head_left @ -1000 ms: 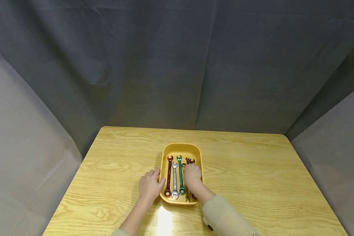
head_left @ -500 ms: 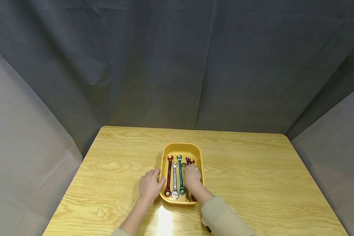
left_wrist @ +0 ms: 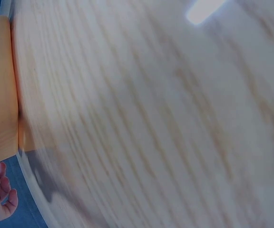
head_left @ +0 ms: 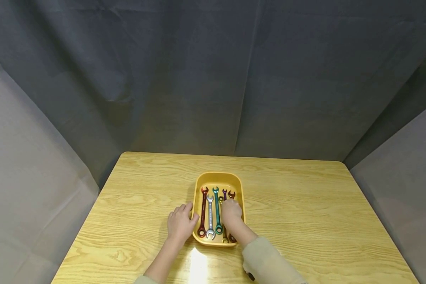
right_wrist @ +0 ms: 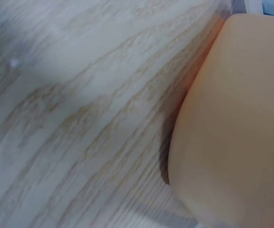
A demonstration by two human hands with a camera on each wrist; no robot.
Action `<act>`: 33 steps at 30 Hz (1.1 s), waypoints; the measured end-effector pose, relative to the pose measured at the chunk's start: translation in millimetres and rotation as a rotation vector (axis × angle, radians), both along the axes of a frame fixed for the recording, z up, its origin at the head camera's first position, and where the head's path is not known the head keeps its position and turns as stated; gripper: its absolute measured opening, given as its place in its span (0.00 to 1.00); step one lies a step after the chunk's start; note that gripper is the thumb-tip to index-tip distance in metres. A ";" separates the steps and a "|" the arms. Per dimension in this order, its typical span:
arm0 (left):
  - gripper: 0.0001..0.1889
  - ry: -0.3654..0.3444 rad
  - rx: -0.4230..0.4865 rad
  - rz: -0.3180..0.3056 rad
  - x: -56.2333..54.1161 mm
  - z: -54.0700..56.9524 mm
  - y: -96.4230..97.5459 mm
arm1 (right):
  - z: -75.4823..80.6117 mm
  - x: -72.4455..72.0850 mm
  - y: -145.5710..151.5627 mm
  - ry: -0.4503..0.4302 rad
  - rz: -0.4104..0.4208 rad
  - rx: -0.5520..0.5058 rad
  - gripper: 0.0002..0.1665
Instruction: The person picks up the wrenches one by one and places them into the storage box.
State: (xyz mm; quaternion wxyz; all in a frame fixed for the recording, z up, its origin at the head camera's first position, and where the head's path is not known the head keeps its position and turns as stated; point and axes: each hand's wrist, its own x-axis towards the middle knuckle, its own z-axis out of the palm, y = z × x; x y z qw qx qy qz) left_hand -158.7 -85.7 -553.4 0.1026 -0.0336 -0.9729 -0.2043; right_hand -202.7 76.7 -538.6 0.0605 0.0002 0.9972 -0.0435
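Note:
A yellow tray [head_left: 218,178] holds a row of combination wrenches. From the left lie a red wrench [head_left: 204,209], a silver open-ended wrench [head_left: 210,217] and a green wrench [head_left: 217,211]. My left hand [head_left: 180,223] grips the tray's left side, thumb over the rim and fingers outside; its loosely bent fingers [left_wrist: 3,190] show beside the tray wall in the left wrist view. My right hand [head_left: 231,211] reaches inside over a gold wrench [head_left: 225,234], a purple wrench [head_left: 225,192] and a dark red wrench [head_left: 232,194]. Its fingers are hidden, so I cannot tell what they hold.
The tray stands on a wood-grain table [head_left: 305,205]. A dark grey curtain [head_left: 184,79] hangs behind the table's far edge, with pale panels [head_left: 32,177] at both sides. The right wrist view shows the tray's outer wall [right_wrist: 232,123] and tabletop.
Under my right hand, the purple wrench's top has shifted slightly left and the dark red wrench slightly right. My left hand and the tray stay put.

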 end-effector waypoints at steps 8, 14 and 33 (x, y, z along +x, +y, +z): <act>0.21 -0.004 -0.001 0.003 0.7 -0.6 0.3 | -4.2 5.2 1.2 0.039 0.045 0.074 0.09; 0.20 0.004 -0.008 0.005 -0.1 -1.4 0.1 | -3.7 8.1 -0.3 0.105 0.050 0.072 0.06; 0.19 0.025 -0.025 -0.009 -0.4 -2.5 -1.9 | 14.0 30.0 21.2 0.239 0.231 -0.231 0.14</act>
